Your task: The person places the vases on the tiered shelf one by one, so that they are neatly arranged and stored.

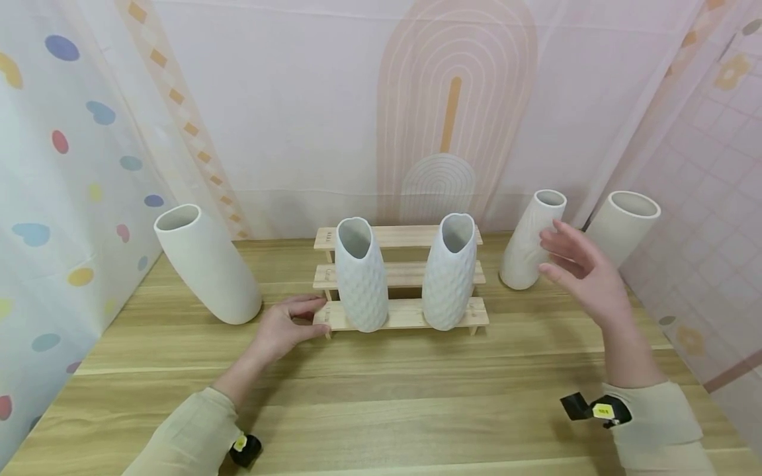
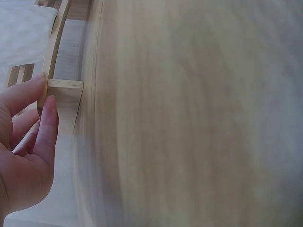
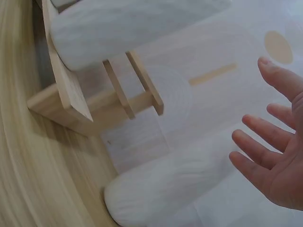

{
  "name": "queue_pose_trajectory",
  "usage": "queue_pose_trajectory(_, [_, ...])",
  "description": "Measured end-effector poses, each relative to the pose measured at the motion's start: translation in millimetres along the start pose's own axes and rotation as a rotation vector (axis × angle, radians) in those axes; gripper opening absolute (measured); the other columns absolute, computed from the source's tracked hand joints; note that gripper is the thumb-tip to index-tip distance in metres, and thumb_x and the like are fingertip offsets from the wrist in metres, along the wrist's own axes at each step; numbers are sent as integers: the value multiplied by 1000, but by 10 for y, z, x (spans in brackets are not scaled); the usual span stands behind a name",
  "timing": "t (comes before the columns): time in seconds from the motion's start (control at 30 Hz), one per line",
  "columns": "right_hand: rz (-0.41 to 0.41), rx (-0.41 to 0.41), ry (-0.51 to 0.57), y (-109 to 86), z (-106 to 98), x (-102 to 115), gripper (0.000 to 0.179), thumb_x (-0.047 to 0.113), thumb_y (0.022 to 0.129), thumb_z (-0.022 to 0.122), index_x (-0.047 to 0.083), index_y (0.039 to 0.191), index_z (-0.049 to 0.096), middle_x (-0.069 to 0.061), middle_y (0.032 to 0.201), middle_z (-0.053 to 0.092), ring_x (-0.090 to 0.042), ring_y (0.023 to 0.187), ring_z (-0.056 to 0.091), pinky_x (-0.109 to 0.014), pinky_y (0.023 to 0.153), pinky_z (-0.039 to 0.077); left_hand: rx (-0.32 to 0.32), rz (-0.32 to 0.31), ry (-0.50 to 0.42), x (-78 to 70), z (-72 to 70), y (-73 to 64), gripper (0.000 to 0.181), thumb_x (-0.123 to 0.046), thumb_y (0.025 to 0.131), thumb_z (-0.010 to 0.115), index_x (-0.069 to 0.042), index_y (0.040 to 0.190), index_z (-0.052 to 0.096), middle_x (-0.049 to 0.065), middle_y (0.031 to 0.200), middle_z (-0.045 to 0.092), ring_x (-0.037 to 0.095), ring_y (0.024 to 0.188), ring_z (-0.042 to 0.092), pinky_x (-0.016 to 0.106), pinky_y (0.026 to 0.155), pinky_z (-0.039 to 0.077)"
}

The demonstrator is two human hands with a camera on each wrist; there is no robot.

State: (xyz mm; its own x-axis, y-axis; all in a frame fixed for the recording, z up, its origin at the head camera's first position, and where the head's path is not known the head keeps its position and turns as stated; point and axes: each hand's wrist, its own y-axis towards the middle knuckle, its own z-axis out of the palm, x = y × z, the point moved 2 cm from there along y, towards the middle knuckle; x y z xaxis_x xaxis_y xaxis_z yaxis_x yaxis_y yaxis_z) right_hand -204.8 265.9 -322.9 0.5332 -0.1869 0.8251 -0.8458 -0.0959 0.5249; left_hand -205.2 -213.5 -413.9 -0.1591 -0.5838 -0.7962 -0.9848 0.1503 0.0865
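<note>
A three-tier wooden rack (image 1: 405, 320) stands in the middle of the table. My left hand (image 1: 290, 324) pinches the left end of its lowest board between thumb and fingers, as the left wrist view (image 2: 28, 137) also shows. Two white dimpled vases, a left one (image 1: 363, 291) and a right one (image 1: 448, 287), stand upright on that lowest board. My right hand (image 1: 586, 274) is raised with its fingers spread, holding nothing. In the head view it overlaps a slim white vase (image 1: 524, 258); the right wrist view shows its fingers (image 3: 258, 132) apart from that vase.
A tall white vase (image 1: 211, 271) stands on the table at the left. Behind my right hand is a wide white vase (image 1: 625, 225), partly hidden. Patterned curtains (image 1: 297, 119) enclose the back and sides of the wooden table (image 1: 417, 403).
</note>
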Motion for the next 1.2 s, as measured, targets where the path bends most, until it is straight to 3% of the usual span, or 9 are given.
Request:
queue_pose_trajectory(0.23, [43, -94, -181, 47, -224, 19, 68, -10, 88, 66, 10, 149, 45, 11, 127, 59, -2, 114, 54, -13, 92, 42, -4, 0, -2, 11, -21, -3, 54, -23, 78, 86, -6, 127, 68, 13, 138, 57, 29, 117, 59, 38, 92, 47])
queue_pose_trajectory(0.4, [113, -91, -299, 135, -291, 2, 74, 0, 90, 71, 12, 154, 36, -7, 142, 52, -3, 118, 50, -14, 95, 41, -9, 8, -7, 1, -26, -3, 53, -23, 79, 86, -6, 126, 69, 14, 137, 58, 29, 117, 59, 43, 94, 46])
queue_pose_trajectory(0.6, [209, -39, -340, 296, -325, -69, 83, 11, 92, 72, 16, 159, 23, -21, 154, 36, -24, 136, 42, -36, 110, 35, -12, 14, 3, -8, -27, -3, 52, -22, 79, 86, -6, 126, 69, 14, 137, 58, 29, 116, 58, 43, 94, 46])
queue_pose_trajectory(0.7, [227, -19, -328, 376, -333, -110, 86, 10, 92, 71, 14, 160, 18, -23, 155, 33, -36, 139, 36, -47, 111, 32, -9, 14, 1, -9, -27, -1, 52, -22, 79, 86, -6, 126, 69, 14, 137, 58, 28, 114, 59, 41, 92, 47])
queue_pose_trajectory(0.83, [243, 5, -318, 472, -321, -157, 88, 12, 93, 71, 11, 160, 14, -26, 155, 31, -43, 138, 34, -52, 110, 31, -4, 15, -3, -9, -24, 1, 52, -22, 79, 86, -6, 126, 69, 15, 137, 58, 27, 111, 61, 38, 89, 48])
queue_pose_trajectory(1.07, [293, 30, -299, 604, -258, -191, 89, 17, 94, 70, 10, 160, 11, -29, 153, 31, -44, 136, 37, -48, 109, 34, 1, 18, -8, -1, -16, 1, 53, -23, 79, 86, -5, 126, 69, 15, 136, 58, 27, 108, 61, 37, 86, 50])
queue_pose_trajectory(1.2, [308, 30, -298, 659, -237, -199, 88, 20, 93, 70, 9, 159, 14, -27, 155, 30, -42, 135, 38, -30, 104, 41, -2, 21, -3, -4, -14, 1, 53, -24, 79, 86, -6, 126, 69, 15, 136, 58, 26, 108, 61, 37, 87, 49])
